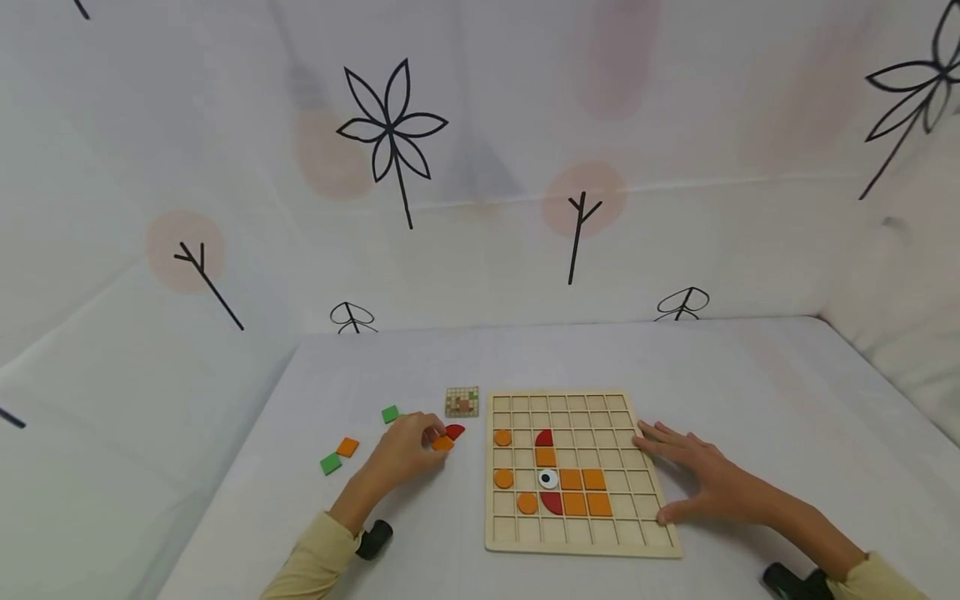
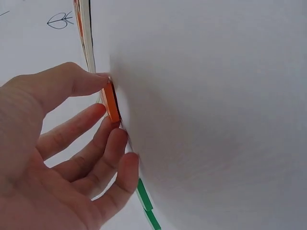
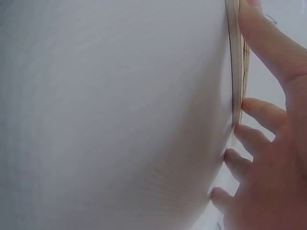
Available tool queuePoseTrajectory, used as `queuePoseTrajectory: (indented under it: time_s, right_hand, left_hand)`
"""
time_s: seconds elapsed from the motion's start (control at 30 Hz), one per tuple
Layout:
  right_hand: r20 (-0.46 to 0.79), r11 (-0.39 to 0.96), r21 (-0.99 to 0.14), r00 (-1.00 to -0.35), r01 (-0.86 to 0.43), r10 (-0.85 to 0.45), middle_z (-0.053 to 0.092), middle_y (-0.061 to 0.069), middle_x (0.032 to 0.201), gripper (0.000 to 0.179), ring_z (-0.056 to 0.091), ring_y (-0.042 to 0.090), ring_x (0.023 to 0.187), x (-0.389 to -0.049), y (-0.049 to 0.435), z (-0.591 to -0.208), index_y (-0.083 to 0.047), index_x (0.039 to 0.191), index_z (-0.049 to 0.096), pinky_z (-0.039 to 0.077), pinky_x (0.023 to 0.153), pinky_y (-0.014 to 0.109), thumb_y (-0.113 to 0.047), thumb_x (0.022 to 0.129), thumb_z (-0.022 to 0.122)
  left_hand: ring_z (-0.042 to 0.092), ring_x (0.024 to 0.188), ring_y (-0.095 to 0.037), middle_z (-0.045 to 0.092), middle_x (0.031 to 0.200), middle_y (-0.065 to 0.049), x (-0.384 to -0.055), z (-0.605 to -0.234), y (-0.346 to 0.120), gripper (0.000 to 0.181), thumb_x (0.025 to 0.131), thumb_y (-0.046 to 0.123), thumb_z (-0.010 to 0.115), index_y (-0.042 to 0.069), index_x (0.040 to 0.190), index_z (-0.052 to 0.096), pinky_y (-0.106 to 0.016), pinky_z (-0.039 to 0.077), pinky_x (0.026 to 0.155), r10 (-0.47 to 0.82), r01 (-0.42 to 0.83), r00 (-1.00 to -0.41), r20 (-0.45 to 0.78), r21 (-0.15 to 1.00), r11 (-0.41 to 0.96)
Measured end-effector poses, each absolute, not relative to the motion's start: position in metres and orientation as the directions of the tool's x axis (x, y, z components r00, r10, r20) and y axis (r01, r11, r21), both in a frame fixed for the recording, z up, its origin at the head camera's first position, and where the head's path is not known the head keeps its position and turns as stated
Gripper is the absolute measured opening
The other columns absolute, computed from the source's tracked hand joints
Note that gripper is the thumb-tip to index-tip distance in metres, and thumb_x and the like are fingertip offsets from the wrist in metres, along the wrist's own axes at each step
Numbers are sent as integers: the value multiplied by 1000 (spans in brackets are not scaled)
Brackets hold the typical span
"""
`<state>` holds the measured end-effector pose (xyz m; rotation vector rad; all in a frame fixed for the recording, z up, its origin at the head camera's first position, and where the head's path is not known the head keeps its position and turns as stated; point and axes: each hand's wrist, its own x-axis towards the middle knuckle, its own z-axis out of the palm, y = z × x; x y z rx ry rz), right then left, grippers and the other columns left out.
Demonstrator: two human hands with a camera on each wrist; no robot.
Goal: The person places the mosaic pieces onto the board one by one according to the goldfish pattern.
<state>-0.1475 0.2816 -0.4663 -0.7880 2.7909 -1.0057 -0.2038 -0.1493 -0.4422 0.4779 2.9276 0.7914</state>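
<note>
Held orange tile (partly hidden)

The left hand and right hand were bare; the left sleeve and right sleeve were pale khaki cloth; the left wrist camera and right wrist camera were black and rounded

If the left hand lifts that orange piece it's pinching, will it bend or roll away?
The orange piece probably won't bend: its edge looks straight where the left hand pinches it. It seems thin, so it may well feel light. Its straight sides suggest it would slide rather than roll, perhaps unlike an orange disc on the board.
</note>
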Motion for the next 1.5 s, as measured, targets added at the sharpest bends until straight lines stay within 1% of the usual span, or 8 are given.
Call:
queuePoseTrajectory:
  time_s: [0.27,0.4,0.5,0.83,1.13,1.23,1.43,1.5]
  right_hand:
    - [87,666,-603,-867,-439,-491,29,14,151,92,7,5,141,-148,282,-465,-17,143,44,4,107,61,-56,66,76]
    - [72,675,-604,-873,-423,-482,29,15,151,93,10,14,143,-148,281,-464,-17,142,44,5,106,63,-56,65,77]
    - [59,673,-619,-879,-404,-473,29,16,151,93,10,15,143,-147,281,-464,-16,142,45,7,104,66,-55,64,78]
    - [61,668,-627,-880,-402,-472,29,17,150,93,8,9,142,-146,282,-466,-15,142,45,8,101,69,-54,64,78]
    - [79,652,-631,-870,-422,-487,31,18,150,91,7,-1,139,-148,281,-467,-15,141,46,10,99,70,-53,65,79]
    - [68,663,-623,-873,-415,-482,30,17,150,92,8,4,141,-148,281,-467,-16,141,46,12,98,70,-54,64,78]
    - [38,684,-618,-884,-387,-466,29,17,151,94,16,36,140,-147,280,-463,-16,141,46,10,99,70,-56,63,78]
    - [29,690,-616,-886,-380,-463,29,16,151,94,18,42,138,-147,280,-461,-16,141,46,10,100,70,-56,63,78]
  left_hand:
    - [51,77,-14,59,83,5,-200,-439,-153,18,76,12,76,11,90,66,-26,48,70,421,382,-906,49,524,761]
    - [53,80,-15,59,84,5,-197,-433,-147,17,76,11,75,11,90,67,-28,49,72,473,448,-875,103,544,710]
    - [54,81,-14,59,85,5,-195,-429,-140,17,76,11,74,11,92,67,-27,48,71,501,483,-855,132,554,678]
    - [55,84,-12,60,88,8,-193,-421,-113,16,79,12,73,13,94,69,-27,48,75,565,538,-810,157,582,609]
    - [53,86,-11,59,91,7,-193,-415,-87,17,78,11,74,13,94,68,-22,46,70,632,588,-756,169,598,544]
    - [54,85,-13,59,91,7,-193,-413,-79,17,79,11,74,12,94,67,-21,44,72,658,600,-736,162,608,520]
    - [55,86,-12,60,93,9,-197,-411,-64,18,79,15,75,13,96,68,-24,46,76,696,637,-699,164,584,503]
    - [55,86,-13,60,93,9,-198,-411,-59,18,79,14,74,13,96,68,-24,48,76,704,642,-691,165,588,493]
